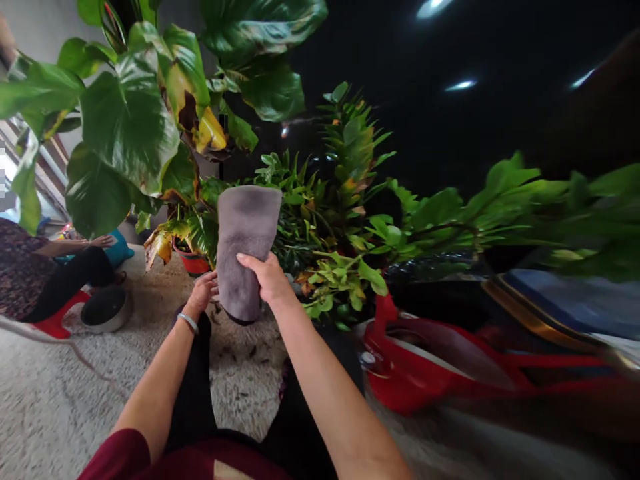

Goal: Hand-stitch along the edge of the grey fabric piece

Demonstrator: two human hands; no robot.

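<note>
A grey, fuzzy insole (246, 250), foot-shaped with a dark edge at its lower end, is held up in front of me. My right hand (270, 277) is closed on its right side, thumb lying across the plush face and the other fingers hidden behind. At the lower left edge is my left hand (201, 293), wearing a silver bangle. Its fingers are partly spread and slightly bent, with the tips close to the insole; whether they touch it I cannot tell.
Large-leaved plants (130, 127) and lower green plants (300, 200) crowd the front. A red pot (193, 259) stands on the rough floor (240, 393). At left, another person (30, 273) sits on a red stool (63, 320) beside a round pan (106, 310). A red bag-like item (425, 373) lies right.
</note>
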